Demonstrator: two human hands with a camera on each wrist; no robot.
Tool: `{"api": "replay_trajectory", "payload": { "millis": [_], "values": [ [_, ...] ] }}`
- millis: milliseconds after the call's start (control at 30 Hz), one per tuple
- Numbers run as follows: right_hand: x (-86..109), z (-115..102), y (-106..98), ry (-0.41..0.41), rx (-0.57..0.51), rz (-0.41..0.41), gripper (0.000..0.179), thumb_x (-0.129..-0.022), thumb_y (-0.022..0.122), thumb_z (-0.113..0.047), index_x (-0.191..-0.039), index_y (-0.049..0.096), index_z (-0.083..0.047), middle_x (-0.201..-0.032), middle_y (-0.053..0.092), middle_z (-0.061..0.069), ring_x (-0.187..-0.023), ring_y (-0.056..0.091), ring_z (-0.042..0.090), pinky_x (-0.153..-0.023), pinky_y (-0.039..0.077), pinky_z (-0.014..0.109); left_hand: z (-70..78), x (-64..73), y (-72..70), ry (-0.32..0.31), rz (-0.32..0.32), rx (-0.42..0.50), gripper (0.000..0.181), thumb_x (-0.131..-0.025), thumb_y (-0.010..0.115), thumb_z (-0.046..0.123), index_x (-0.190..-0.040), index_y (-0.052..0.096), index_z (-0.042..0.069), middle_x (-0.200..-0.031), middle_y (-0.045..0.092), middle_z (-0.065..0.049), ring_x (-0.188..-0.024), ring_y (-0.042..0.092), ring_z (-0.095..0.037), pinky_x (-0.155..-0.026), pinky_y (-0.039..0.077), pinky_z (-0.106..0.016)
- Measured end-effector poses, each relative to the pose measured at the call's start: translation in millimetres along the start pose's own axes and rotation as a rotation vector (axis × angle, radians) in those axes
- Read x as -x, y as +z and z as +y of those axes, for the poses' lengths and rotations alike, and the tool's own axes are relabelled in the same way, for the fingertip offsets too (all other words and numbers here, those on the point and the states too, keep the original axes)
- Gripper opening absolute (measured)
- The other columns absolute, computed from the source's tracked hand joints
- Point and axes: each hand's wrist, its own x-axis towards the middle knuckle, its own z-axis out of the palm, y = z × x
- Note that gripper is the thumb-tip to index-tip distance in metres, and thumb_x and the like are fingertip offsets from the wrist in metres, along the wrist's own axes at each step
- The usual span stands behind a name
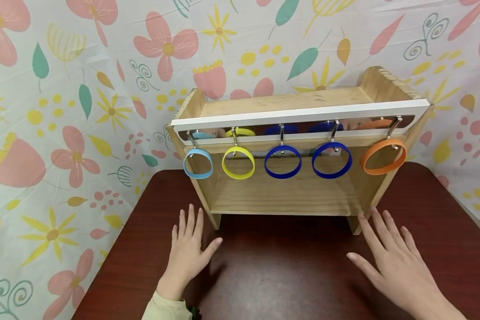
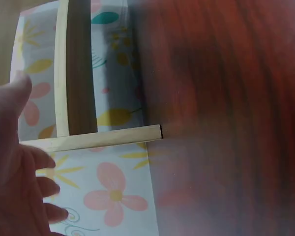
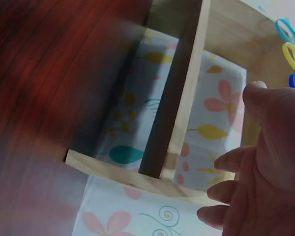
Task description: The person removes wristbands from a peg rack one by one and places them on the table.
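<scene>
My left hand [image 1: 189, 251] hovers by the lower left of a wooden shelf [image 1: 284, 193], fingers spread and holding nothing. On the other side my right hand [image 1: 396, 262] has its fingers extended near the shelf's lower right leg, also without a thing in it. Wristbands or rings hang from metal hooks along the shelf's front rail: a light blue ring [image 1: 186, 171], a yellow ring [image 1: 225, 168], a dark blue ring [image 1: 266, 168], a second dark blue ring [image 1: 314, 166] and an orange ring [image 1: 364, 164]. Both wrist views show a hand beside the shelf's side panel.
The shelf stands on a dark red-brown table [image 1: 280, 271] close to a flowered cloth backdrop [image 1: 116, 53]. A reflective metal strip [image 1: 304, 127] is fixed to the white front rail and bears the hooks. The shelf's upper tray [image 1: 284, 101] has raised side panels.
</scene>
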Motion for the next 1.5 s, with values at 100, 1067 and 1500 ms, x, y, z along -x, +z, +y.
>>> {"api": "replay_trajectory", "payload": {
  "millis": [100, 1067, 1500],
  "values": [
    [-1.7, -3, -1, -0.014, -0.006, 0.005, 0.087, -0.092, 0.063, -0.048, -0.156, 0.018, -0.011, -0.161, 0.01, 0.018, -0.148, -0.006, 0.026, -0.115, -0.008, 0.051, -3.1, -7.7, -1.3, -0.041, 0.009, 0.057, 0.086, -0.095, 0.049, 0.06, -0.155, 0.02, 0.006, -0.161, 0.005, -0.016, -0.146, 0.003, -0.04, -0.106, 0.021, -0.067],
    [-31.7, -39, -7, -0.178, -0.137, 0.104, 0.075, -0.093, 0.064, -0.043, -0.152, 0.031, -0.01, -0.158, 0.019, 0.019, -0.145, 0.016, 0.036, -0.117, 0.009, 0.044, 4.3, -79.0, 9.6, -0.262, 0.085, 0.66, 0.034, -0.097, 0.061, 0.036, -0.108, 0.062, 0.003, -0.093, 0.069, -0.014, -0.082, 0.067, -0.024, -0.068, 0.054, -0.038],
    [-44.8, -54, -3, -0.238, -0.124, 0.093, 0.076, -0.093, 0.064, -0.044, -0.152, 0.032, -0.01, -0.156, 0.024, 0.021, -0.142, 0.022, 0.041, -0.116, 0.015, 0.045, 8.9, -89.2, 20.7, -0.315, 0.201, 0.569, 0.035, -0.095, 0.064, 0.037, -0.082, 0.066, 0.005, -0.062, 0.061, -0.005, -0.055, 0.058, -0.016, -0.05, 0.047, -0.03]
  ]
}}
